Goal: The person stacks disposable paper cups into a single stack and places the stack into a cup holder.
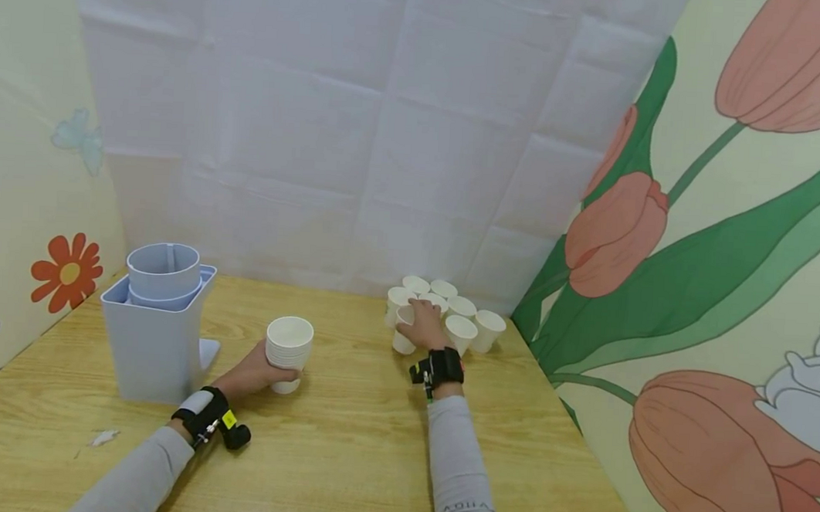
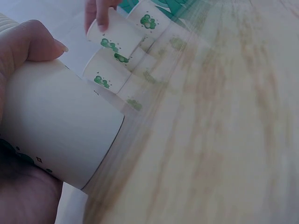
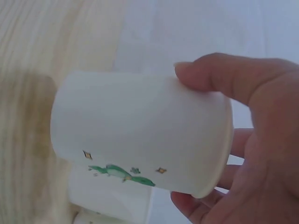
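In the head view, my left hand point(image 1: 254, 373) grips a stack of nested white paper cups point(image 1: 289, 341) left of the middle of the table. The left wrist view shows the thumb curled over the stack's side, its lowest cup point(image 2: 65, 121) close to the wood. My right hand point(image 1: 429, 325) pinches a single paper cup point(image 1: 403, 339) near its rim, at the front left of a cluster of paper cups point(image 1: 489, 331). Close up in the right wrist view, this cup point(image 3: 140, 126) has a small green print; thumb and fingers hold opposite sides at the rim.
A pale blue square bin point(image 1: 151, 351) with round containers point(image 1: 164, 270) inside stands on the left of the wooden table point(image 1: 344, 454). White sheeting point(image 1: 298, 126) hangs behind, and a tulip-printed wall point(image 1: 609, 313) borders the right. A small white scrap point(image 1: 103, 437) lies front left.
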`<state>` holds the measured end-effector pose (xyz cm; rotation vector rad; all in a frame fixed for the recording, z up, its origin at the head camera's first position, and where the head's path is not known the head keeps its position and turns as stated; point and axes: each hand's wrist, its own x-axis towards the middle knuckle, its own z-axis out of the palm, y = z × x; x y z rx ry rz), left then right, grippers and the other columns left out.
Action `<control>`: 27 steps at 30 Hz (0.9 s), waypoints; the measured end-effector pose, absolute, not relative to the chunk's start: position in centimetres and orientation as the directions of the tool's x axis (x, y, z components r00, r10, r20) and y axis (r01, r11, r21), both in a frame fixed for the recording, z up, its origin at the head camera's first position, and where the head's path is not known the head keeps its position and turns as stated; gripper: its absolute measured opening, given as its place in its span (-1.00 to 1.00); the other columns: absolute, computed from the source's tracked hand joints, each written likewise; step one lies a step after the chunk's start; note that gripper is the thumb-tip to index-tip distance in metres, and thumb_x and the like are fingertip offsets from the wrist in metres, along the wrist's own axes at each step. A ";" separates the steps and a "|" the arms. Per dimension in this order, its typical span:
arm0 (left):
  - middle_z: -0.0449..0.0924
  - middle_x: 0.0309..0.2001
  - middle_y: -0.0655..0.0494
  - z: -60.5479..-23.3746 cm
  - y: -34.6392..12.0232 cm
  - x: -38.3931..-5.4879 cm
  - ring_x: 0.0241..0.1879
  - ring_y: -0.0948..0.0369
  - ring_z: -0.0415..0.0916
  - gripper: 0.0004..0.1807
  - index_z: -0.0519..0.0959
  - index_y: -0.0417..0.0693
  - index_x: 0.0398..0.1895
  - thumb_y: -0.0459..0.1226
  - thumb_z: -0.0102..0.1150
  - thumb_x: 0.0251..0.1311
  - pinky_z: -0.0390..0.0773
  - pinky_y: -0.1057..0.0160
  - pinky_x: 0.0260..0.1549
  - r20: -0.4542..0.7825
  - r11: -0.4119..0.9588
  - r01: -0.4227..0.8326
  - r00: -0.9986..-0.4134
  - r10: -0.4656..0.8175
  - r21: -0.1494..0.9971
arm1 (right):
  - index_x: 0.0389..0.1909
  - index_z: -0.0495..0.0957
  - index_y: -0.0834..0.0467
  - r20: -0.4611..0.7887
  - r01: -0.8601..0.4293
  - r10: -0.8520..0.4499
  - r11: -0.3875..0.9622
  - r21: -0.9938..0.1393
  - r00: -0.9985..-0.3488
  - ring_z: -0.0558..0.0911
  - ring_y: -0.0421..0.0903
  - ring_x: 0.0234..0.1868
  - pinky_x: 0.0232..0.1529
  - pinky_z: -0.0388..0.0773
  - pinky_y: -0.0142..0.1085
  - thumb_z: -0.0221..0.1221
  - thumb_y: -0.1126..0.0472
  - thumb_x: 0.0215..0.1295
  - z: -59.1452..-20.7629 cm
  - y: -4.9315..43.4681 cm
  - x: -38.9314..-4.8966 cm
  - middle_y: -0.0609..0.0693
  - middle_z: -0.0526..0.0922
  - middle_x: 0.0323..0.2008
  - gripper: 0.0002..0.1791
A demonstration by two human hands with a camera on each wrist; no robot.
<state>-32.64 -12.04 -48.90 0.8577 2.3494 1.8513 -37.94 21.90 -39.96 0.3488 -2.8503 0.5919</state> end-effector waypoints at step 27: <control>0.55 0.09 -0.24 -49.9 -12.1 -33.4 0.02 0.15 0.50 -0.24 0.30 -0.43 0.29 -0.39 0.45 0.03 0.46 0.11 0.11 0.321 0.126 0.401 -0.854 0.411 0.907 | 0.38 0.38 0.25 0.466 -0.556 -0.328 0.638 -0.533 -0.822 0.45 0.15 0.20 0.17 0.48 0.11 0.32 0.04 0.35 -35.8 16.8 -34.7 0.24 0.41 0.25 -0.32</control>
